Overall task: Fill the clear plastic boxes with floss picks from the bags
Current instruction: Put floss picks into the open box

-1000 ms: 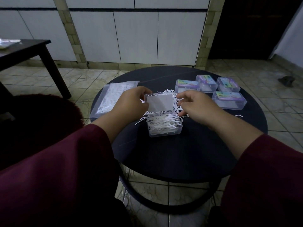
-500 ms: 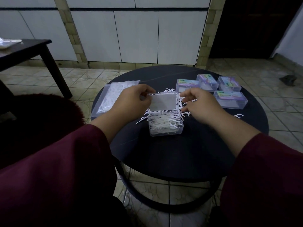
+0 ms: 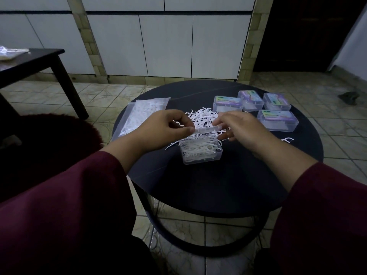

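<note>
Round black table [image 3: 198, 187], seen from above. Near centre, clear box [image 3: 201, 150], full of white picks, several poking over the rim. Lid [image 3: 206, 129] half lowered over the box, seen almost edge-on, hinged along the box's 12 o'clock side.

Left hand [image 3: 162, 129] at the lid's 9 o'clock end: thumb and forefinger pinched on that end, other fingers curled under. Right hand [image 3: 241, 128] at the lid's 3 o'clock end: fingertips touching that end, fingers bent and close together; exact grip impossible to tell, since the back of the hand hides it. Dark red sleeves [image 3: 59, 215] on both arms.

Loose pile [image 3: 202, 117] of picks on the table at 12 o'clock from the box, just behind the lid, partly hidden by both hands. One stray pick [image 3: 288, 139] at 3 o'clock, apart from the pile.

Bag [image 3: 143, 114] of picks lying flat at 10 o'clock, its near edge under the left hand's wrist side.

Four closed boxes [image 3: 278, 120] with coloured labels at 1 to 2 o'clock, clustered close: three in a far row, one nearer.

Off the table at 10 o'clock, far: dark side table [image 3: 39, 60] with another clear bag on it. Tiled floor [image 3: 337, 135] all round.
</note>
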